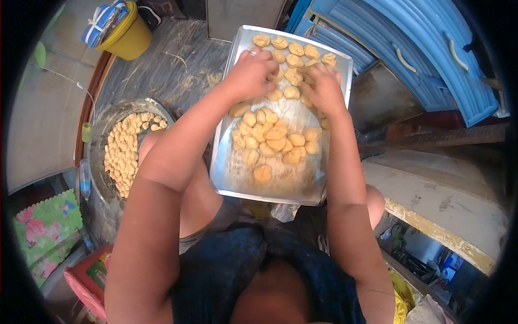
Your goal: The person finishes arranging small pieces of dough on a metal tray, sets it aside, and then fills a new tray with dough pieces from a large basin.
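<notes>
A shallow metal baking tray rests on my lap, tilted in view. Along its far part, flattened yellowish dough pieces lie in rough rows, while a loose heap of dough pieces sits nearer me. My left hand is over the tray's far left side, its fingers curled down on a dough piece that they partly hide. Over the right side, my right hand has bent fingers closed round another dough piece, mostly covered. A ring shows on my left hand.
On the floor at left, a wide round basin holds many small dough pieces. A yellow bucket stands at the back left. Blue louvred doors and a worn wooden ledge are on the right. A red plastic item lies lower left.
</notes>
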Available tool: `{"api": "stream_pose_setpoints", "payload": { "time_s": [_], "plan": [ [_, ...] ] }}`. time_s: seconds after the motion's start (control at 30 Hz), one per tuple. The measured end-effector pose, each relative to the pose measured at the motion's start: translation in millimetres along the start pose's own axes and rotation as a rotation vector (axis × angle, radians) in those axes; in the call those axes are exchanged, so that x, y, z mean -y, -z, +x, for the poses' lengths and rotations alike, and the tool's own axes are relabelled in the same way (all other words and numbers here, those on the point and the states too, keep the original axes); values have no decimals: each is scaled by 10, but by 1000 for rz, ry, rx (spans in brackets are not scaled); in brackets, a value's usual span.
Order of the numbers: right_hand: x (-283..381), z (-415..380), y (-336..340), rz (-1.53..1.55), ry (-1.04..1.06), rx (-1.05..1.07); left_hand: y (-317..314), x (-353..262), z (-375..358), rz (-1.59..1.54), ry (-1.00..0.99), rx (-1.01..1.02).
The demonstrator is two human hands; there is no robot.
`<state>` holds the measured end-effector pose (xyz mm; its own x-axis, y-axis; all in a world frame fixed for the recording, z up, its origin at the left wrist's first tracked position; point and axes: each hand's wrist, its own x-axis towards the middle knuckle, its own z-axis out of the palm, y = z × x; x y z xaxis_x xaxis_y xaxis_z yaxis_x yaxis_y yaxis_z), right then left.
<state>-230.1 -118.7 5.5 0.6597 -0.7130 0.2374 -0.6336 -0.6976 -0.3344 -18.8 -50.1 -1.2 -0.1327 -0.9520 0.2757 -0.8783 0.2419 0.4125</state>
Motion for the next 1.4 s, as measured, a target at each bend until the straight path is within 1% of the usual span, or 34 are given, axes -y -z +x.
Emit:
{"api": "stream_pose_setpoints", "payload": {
  "time_s": [0.03,0.07,0.1,0.13,0.2,0.3,0.33,0.4,0.47,0.5,0.53,0.6,0.63,0.67,0.7,0.73,0.8,0.83,0.9,0.93,1.0,1.03,1.07,1.1,1.13,1.17,1.2,1.23,1.27,1.33,1.37,1.4],
  "plan": [
    [20,-4,31,3,-1,0,17,-44,-24,-6,-87,62],
    [48,-1,85,20,-30,47,32,-64,-31,-10,-173,121],
    [78,-2,118,37,-55,94,-11,-45,-41,-7,-170,120],
    [128,-28,124,38,-50,97,-103,-16,-69,20,-177,129],
    [244,-96,115,-2,2,189,-167,5,-84,42,-181,140],
    [247,-154,-26,-36,-44,210,-145,2,-60,28,-175,89],
    [241,-166,-39,-38,-43,209,-102,12,-53,12,-154,60],
    [287,-195,-21,9,-37,38,64,31,-28,-4,-130,30],
    [328,-174,5,41,-49,21,247,133,4,-40,45,128],
    [353,-167,5,78,-65,3,273,163,-34,-35,44,131],
    [376,-155,-18,84,-65,-2,295,198,-78,-82,73,175],
    [452,-125,-63,41,36,74,281,231,-143,-125,106,223],
    [486,-130,-59,47,37,74,241,237,-159,-113,96,287],
    [557,-123,1,137,-38,149,227,232,-165,-102,87,350],
    [605,-131,27,226,-113,225,219,237,-168,-102,91,353],
    [610,-173,-35,229,-113,230,213,242,-168,-95,87,357],
    [620,-266,-177,310,-15,355,206,280,-173,-89,83,362],
    [603,-287,-209,310,-15,356,197,310,-165,-118,93,376],
    [598,-269,-192,482,-167,444,232,319,-155,-147,103,382],
    [591,-249,-174,479,-164,444,248,324,-159,-149,133,352],
    [579,-211,-130,569,-278,326,375,218,-167,-153,165,323],
    [553,-213,-144,569,-277,327,481,117,-163,-140,228,460],
    [572,-207,-135,586,-316,251,557,40,-180,-126,289,596],
    [595,-204,-124,602,-354,174,520,55,-262,-125,287,596],
    [637,-224,-118,394,-342,213,427,109,-377,-166,223,630],
    [653,-253,-161,392,-345,211,390,108,-447,-208,156,665],
    [647,-300,-227,267,-246,151,355,109,-462,-195,176,676],
    [641,-313,-274,142,-142,92,334,132,-450,-197,174,673],
    [708,-298,-229,137,-140,92,331,150,-428,-214,184,634],
    [868,-317,-149,277,-95,144,297,184,-407,-234,192,603],
    [919,-325,-198,275,-99,143,284,197,-396,-246,197,491],
    [963,-337,-268,203,-90,241,261,197,-389,-258,199,381]
  ]
}}
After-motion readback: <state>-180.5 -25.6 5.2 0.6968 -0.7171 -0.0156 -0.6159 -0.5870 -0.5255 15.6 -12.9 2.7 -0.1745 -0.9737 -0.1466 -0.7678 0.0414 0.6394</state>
